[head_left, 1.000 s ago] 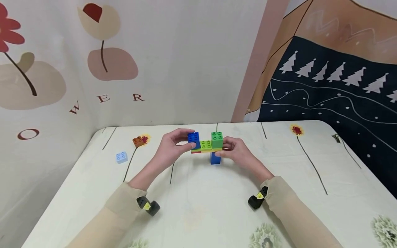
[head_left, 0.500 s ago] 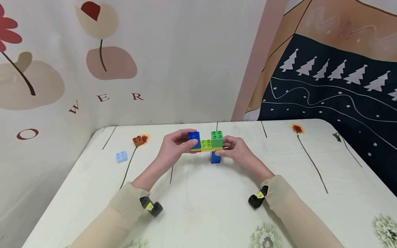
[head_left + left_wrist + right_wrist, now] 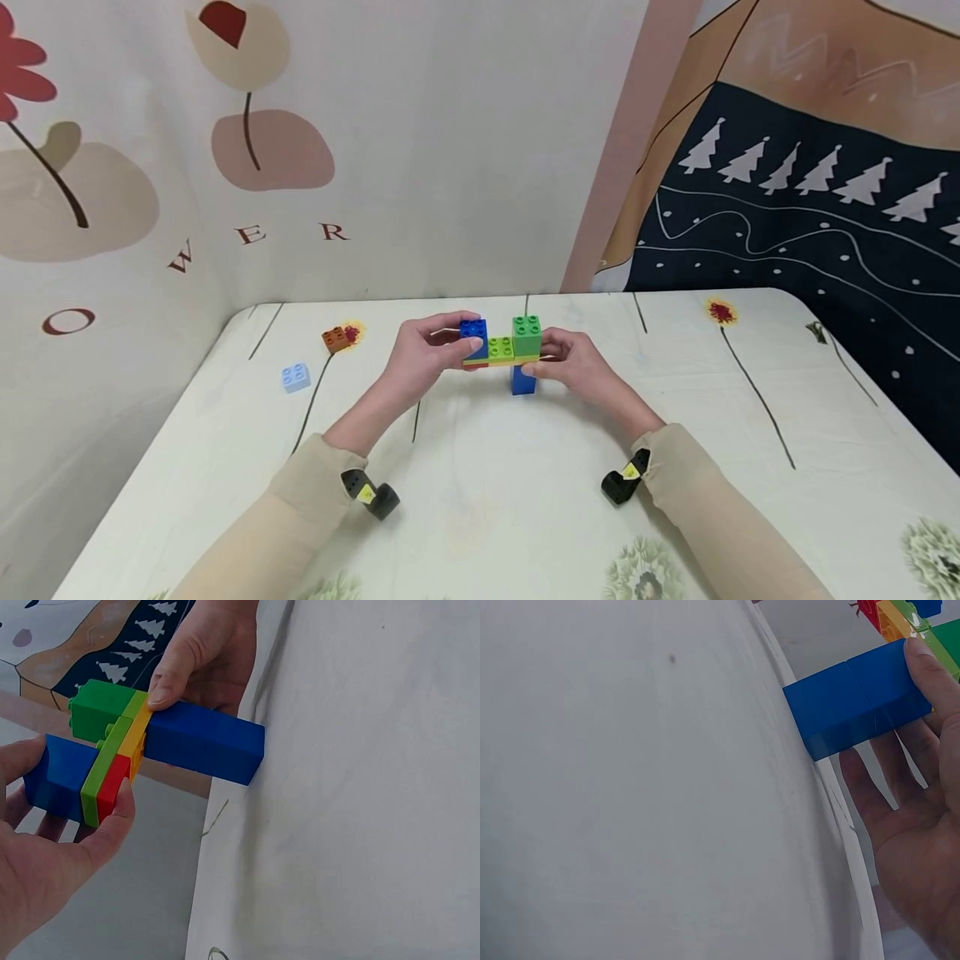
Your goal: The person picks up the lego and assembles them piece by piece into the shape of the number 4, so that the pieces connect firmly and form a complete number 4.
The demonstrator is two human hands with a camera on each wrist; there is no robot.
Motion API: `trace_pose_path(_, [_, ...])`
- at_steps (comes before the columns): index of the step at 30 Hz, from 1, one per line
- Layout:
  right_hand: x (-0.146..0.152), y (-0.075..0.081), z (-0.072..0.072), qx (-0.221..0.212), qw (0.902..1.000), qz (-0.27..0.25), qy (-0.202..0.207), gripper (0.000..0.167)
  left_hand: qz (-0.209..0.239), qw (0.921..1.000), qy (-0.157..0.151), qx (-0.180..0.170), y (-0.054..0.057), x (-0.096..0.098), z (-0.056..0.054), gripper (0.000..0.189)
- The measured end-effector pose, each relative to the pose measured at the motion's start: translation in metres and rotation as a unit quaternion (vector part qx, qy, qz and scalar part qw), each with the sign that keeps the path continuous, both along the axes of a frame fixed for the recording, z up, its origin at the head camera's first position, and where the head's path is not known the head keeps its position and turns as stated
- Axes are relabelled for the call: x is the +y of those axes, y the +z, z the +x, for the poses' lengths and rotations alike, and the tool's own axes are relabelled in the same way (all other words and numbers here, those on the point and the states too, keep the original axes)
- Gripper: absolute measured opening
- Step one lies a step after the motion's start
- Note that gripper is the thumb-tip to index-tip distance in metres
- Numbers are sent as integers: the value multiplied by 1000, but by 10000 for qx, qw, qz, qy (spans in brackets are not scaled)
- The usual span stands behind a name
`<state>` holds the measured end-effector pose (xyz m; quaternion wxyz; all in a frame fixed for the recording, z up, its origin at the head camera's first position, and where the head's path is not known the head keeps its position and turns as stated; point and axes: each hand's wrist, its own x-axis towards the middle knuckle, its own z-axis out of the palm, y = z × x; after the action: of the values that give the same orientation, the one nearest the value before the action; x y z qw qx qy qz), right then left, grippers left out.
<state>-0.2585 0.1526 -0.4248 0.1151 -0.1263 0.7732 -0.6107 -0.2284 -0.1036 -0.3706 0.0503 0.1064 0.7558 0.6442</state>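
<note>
The left hand (image 3: 422,357) pinches one end of the brick build (image 3: 500,349), the right hand (image 3: 576,360) its other end, blue post (image 3: 206,742) below. Level, even pressure from both hands should keep it from twisting apart.

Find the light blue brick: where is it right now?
In the head view, the light blue brick lies on the left of the table, left of the left hand, just nearer the camera than the brown brick.
</note>
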Motion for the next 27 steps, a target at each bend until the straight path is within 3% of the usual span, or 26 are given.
trace_pose_path(14, [-2,1,0,21,10000,82,-22,37,-47,9999,-14,128,1,0,2,37])
trace_pose_path(22, [-1,2,0,71,10000,55,-2,38,138,9999,-21,-82,-1,-1,-1,38])
trace_pose_path(27, [0,0,1,55,10000,24,6,38,-415,9991,-96,-9,0,-5,0,48])
